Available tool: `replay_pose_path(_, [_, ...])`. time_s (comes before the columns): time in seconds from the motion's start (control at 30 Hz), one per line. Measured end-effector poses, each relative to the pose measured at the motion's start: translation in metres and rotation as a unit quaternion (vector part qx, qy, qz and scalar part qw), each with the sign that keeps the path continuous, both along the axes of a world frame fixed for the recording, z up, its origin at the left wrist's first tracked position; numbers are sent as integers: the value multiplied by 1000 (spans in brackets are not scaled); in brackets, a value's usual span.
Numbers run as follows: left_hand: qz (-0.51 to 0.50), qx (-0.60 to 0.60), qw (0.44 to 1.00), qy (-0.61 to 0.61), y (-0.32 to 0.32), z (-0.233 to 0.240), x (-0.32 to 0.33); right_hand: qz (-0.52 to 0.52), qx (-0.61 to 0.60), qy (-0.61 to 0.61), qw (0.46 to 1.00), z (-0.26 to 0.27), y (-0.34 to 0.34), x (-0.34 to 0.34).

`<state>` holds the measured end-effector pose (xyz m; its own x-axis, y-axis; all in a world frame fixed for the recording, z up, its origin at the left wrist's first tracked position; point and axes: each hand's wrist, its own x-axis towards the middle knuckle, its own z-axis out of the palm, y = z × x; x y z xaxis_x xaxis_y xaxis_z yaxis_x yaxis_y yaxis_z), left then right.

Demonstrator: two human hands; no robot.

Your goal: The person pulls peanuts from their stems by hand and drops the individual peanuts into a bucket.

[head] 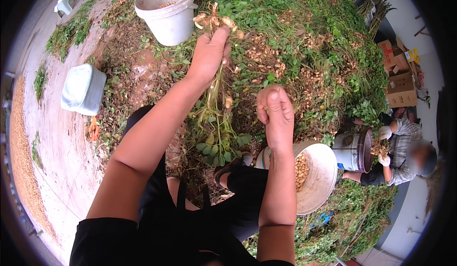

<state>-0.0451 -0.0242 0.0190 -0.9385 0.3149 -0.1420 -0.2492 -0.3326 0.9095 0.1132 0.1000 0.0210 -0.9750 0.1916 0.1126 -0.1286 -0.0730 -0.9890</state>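
My left hand grips a peanut plant by its stems, just below the roots. Pods and roots stick out above the fist, and the leafy end hangs down towards my feet. To the right and lower, my right hand is raised with its fingers curled and thumb up, apart from the plant. Whether a pod is inside those fingers is hidden. Beneath my right forearm stands a white bucket, partly covered by the arm, with loose peanuts in it.
Another white bucket with some peanuts stands ahead. Piled peanut plants spread across the ground. At right, a person in gloves holds a plant by a metal pail. A pale plastic stool and spread peanuts lie left.
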Motion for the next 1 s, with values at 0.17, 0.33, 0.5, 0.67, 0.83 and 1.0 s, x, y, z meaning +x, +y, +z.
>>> replay_pose_path(0.17, [-13, 21, 1000, 2, 0, -4, 1, 2, 340, 19, 940, 4, -35, -2])
replay_pose_path(0.33, [-13, 22, 1000, -8, -2, -4, 3, -5, 317, 87, 944, -3, -37, -6])
replay_pose_path(0.5, [114, -23, 992, 56, 0, -12, -18, 174, 25, 21, 984, 15, -57, 12])
replay_pose_path(0.67, [-145, 80, 986, -12, -5, 5, -1, 67, -202, -7, 977, 5, -28, -1])
replay_pose_path(0.83, [-313, 83, 946, -22, -1, 1, 22, -68, -157, -12, 985, 2, 5, -10])
replay_pose_path(1.0, [-417, 67, 906, -38, 3, 4, 42, -121, -30, -33, 992, -1, 11, -12])
